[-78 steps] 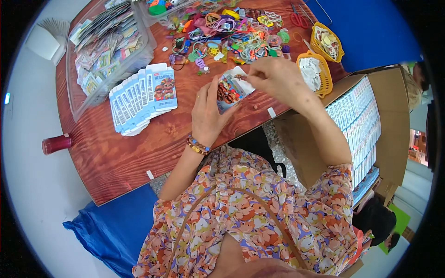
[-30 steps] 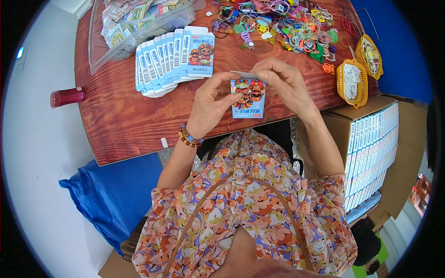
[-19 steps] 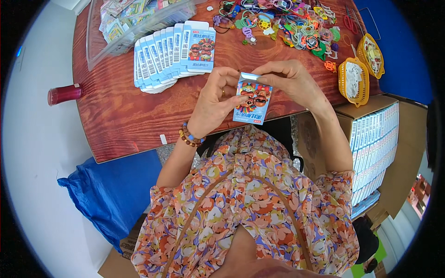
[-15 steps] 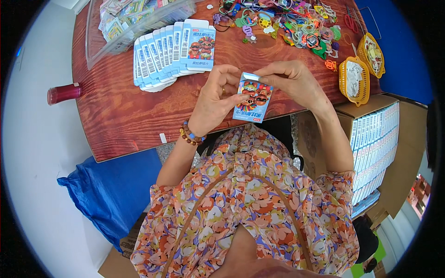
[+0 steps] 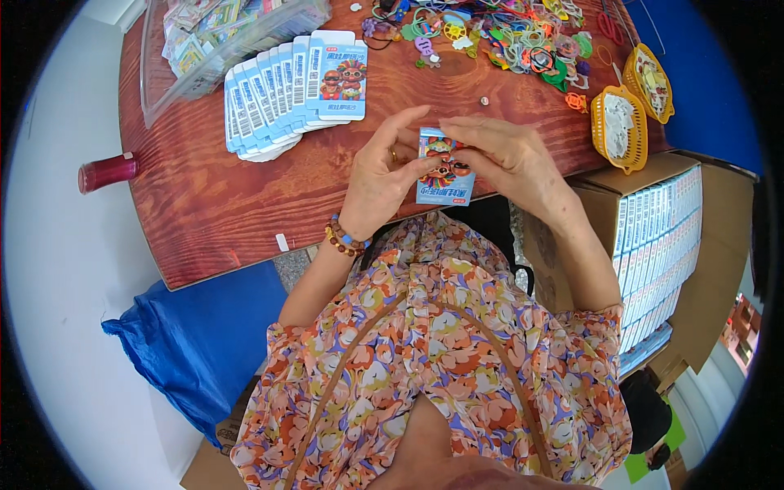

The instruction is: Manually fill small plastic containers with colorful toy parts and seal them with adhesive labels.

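Observation:
A small light-blue cardboard box (image 5: 443, 194) with colourful cartoon figures is held at the table's near edge. My left hand (image 5: 377, 175) grips its left side, thumb on the front and index finger stretched above. From the right, my right hand (image 5: 510, 159) has its thumb on the front and its fingers over the top end, which they partly hide. The top flap seems folded down. Left of my hands lies a fanned row of matching blue-and-white boxes (image 5: 339, 61), overlapping one another.
Colourful hair ties and trinkets (image 5: 523, 49) are heaped at the back. Two yellow baskets (image 5: 600, 135) hold small pieces at the right. A clear plastic bin (image 5: 269, 31) of cards stands back left, near a red cylinder (image 5: 109, 172). An open carton (image 5: 719, 212) of packed boxes sits right.
The raised white flap at the top of the box has gone down under my right fingers. My left index finger has straightened upward. A small round trinket now shows on the table beyond my right hand.

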Demonstrator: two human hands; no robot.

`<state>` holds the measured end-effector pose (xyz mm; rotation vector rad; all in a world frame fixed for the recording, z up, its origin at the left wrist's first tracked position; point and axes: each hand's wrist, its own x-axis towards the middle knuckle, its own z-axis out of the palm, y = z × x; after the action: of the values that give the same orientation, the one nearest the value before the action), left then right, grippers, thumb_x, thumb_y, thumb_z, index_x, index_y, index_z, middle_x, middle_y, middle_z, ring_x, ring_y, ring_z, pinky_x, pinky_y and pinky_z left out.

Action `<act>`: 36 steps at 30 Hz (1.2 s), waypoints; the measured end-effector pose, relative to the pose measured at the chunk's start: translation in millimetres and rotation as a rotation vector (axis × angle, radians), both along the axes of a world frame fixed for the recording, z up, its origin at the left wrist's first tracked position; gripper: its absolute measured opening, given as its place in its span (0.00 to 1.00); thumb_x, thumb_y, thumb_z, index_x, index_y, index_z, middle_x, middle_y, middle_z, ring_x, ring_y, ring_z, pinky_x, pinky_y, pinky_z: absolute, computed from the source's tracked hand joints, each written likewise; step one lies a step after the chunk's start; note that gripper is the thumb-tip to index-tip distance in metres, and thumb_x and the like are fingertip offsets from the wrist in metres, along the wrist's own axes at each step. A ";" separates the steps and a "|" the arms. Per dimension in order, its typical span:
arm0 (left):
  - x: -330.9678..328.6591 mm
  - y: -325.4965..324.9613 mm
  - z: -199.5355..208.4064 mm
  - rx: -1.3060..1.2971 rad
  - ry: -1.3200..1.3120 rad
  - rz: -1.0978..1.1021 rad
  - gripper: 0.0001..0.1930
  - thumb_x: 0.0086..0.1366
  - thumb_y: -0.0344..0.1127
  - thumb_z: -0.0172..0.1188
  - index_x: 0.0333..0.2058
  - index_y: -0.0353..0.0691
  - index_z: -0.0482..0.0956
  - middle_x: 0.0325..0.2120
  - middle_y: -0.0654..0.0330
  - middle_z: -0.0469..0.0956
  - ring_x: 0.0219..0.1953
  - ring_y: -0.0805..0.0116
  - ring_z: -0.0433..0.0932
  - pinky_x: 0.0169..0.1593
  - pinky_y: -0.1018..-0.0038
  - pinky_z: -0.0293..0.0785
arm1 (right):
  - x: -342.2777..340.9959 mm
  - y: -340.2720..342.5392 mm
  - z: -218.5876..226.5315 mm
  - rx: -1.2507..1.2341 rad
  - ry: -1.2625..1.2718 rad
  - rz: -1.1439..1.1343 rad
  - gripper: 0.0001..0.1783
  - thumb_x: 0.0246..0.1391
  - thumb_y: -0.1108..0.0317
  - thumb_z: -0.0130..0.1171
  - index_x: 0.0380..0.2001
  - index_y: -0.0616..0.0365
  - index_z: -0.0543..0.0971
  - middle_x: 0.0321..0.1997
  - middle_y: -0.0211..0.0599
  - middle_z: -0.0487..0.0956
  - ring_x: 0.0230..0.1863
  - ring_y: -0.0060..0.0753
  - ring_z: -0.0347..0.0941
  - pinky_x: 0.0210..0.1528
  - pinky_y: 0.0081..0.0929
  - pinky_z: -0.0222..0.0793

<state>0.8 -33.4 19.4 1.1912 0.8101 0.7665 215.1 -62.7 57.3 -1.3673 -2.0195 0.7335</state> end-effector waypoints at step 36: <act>52.4 -1.3 7.9 0.157 -0.055 -0.008 0.31 0.70 0.24 0.54 0.69 0.38 0.54 0.49 0.51 0.75 0.44 0.63 0.81 0.47 0.70 0.81 | 411.3 -436.4 41.4 0.305 -0.802 -1.739 0.16 0.55 0.68 0.63 0.48 0.48 0.84 0.46 0.40 0.84 0.49 0.37 0.78 0.56 0.35 0.70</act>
<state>53.3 -34.7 27.3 1.3067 0.7089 0.8652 626.4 -499.1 98.7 -2.5661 -0.5239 -0.9460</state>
